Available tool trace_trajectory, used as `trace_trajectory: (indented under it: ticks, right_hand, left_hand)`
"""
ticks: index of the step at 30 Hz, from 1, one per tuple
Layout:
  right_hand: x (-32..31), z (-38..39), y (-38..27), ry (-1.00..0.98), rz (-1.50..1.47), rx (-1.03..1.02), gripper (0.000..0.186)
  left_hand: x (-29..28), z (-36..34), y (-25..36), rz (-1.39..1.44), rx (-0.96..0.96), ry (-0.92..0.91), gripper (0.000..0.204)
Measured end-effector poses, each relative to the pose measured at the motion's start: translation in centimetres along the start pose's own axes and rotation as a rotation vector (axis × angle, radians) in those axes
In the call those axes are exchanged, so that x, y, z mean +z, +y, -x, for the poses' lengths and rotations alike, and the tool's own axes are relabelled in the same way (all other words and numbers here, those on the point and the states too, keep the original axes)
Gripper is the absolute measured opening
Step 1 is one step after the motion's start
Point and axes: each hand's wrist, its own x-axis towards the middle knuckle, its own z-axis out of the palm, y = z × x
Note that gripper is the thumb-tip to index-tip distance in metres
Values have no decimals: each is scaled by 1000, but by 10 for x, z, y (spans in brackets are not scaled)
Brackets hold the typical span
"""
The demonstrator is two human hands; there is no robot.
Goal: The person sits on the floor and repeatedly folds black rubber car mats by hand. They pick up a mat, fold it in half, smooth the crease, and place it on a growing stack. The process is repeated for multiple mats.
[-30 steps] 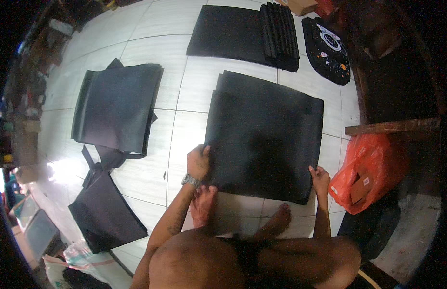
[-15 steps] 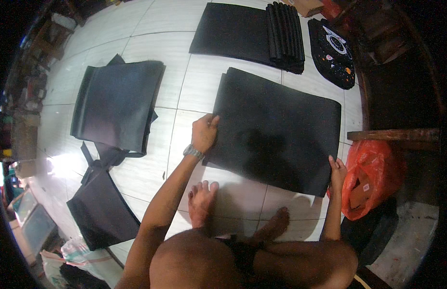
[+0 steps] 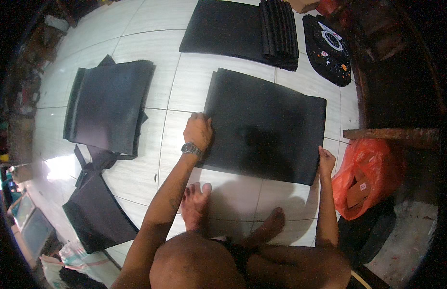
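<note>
A person sits on a pale tiled floor (image 3: 136,29), bare feet (image 3: 197,204) stretched forward. Just beyond the feet lies a large black sheet (image 3: 264,125), flat on the tiles. The left hand (image 3: 198,131) rests on its left edge, fingers curled down onto the material. The right hand (image 3: 325,161) pinches the sheet's near right corner. An orange plastic bag (image 3: 365,171) sits right of that hand. To the left lie stacked black sheets (image 3: 107,103). Farthest away lies another black sheet (image 3: 221,26) with folded black pieces (image 3: 280,31) on it.

An orange plastic bag (image 3: 365,171) sits right; black folded sheets (image 3: 110,103) lie left on white tiles (image 3: 136,29).
</note>
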Motion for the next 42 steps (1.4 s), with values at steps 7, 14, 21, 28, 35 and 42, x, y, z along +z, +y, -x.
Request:
trace_trajectory:
  ticks: [7,14,21,28,35,42]
  right_hand:
    - [7,7,-2,43,189,-71,36]
    - [18,7,11,96,312,-34,44]
    - [20,6,6,34,230,-40,41]
    - [16,4,8,23,102,-39,40]
    - [13,0,16,46,164,-65,40]
    - [16,3,12,69,139,-34,40]
  left_hand:
    - [3,-1,15,-144,-73,-59,32]
    - [6,-13,22,-133,-145,-116,39]
    - [2,-14,11,-60,-118,-37,39]
    - [5,-16,-5,245,-240,-25,35]
    - [10,-17,-36,275,-165,-104,31]
    - [4,-15,-31,269,-153,-63,25]
